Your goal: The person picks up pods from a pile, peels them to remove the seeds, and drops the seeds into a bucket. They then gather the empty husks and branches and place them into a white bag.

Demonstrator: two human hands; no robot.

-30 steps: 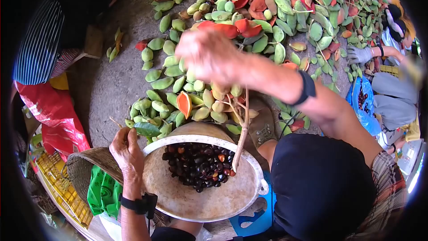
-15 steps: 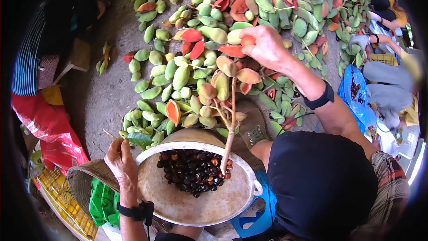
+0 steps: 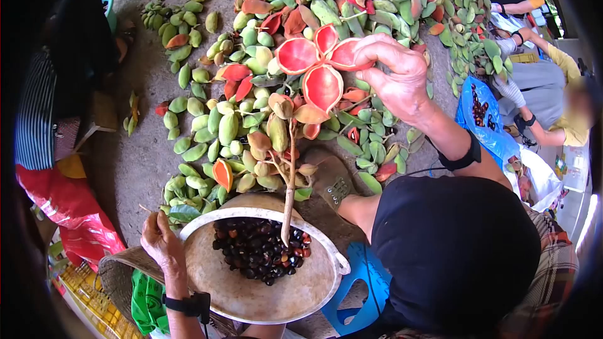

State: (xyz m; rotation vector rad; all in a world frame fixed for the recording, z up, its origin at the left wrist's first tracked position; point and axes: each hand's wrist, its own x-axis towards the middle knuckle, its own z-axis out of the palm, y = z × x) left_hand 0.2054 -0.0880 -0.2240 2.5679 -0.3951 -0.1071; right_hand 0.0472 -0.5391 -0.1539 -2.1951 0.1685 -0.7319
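My right hand (image 3: 396,72) is closed on one lobe of an open red pod (image 3: 322,88); four hollow lobes spread from its centre, held over a heap of green and reddish pods (image 3: 229,127). At lower left, my left hand (image 3: 162,242) is pinched on a thin stem (image 3: 145,209), beside the rim of a pale basin (image 3: 213,289). Shiny dark seeds (image 3: 254,254) lie in the basin. A branch (image 3: 290,182) bearing closed pods leans with its cut end over the seeds. Nothing shows inside the four lobes.
Rounded black cloth (image 3: 458,245) and a blue stool (image 3: 361,276) are at lower right. A shoe (image 3: 330,179) stands behind the basin. Another person (image 3: 546,88) sits at right by a blue bag (image 3: 480,110). Red plastic (image 3: 72,204) lies at left.
The pod in my right hand now shows its four open red lobes; before, only an orange-red piece showed at the fingertips. The surroundings have shifted slightly left in view.
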